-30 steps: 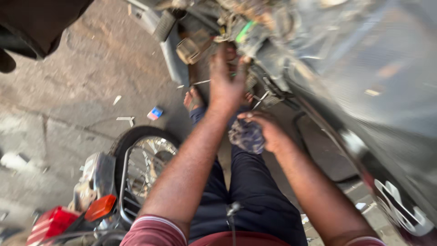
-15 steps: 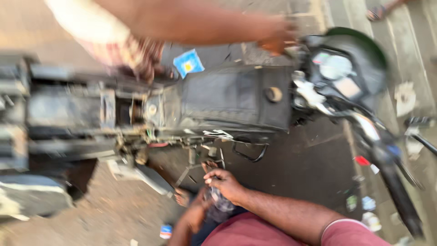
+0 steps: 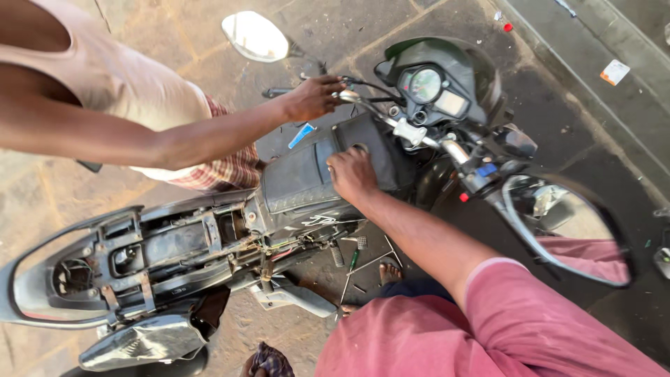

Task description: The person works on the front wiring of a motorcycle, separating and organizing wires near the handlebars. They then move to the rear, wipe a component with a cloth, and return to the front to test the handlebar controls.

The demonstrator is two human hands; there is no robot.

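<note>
A black motorcycle stands with its seat off and the frame [image 3: 174, 244] bare. My right hand [image 3: 352, 174] lies flat on the black fuel tank [image 3: 300, 178], fingers beside the filler cap, holding nothing. Only a part of my left hand [image 3: 252, 364] shows at the bottom edge, closed on a dark patterned cloth [image 3: 273, 359]. Across the bike, another person in a beige sleeveless top grips the far handlebar with one hand [image 3: 314, 96].
The instrument cluster [image 3: 433, 84] and two mirrors [image 3: 255, 35] [image 3: 565, 223] sit at the bike's front. A green-handled screwdriver [image 3: 354, 260] and thin metal rods lie on the ground by my foot [image 3: 389, 272]. A blue packet [image 3: 301, 134] lies beyond the tank. A kerb [image 3: 593, 91] runs along the upper right.
The view has swung from low beside the bike to above it. My right hand has gone from the cloth up onto the tank. The other person's hand now holds the handlebar.
</note>
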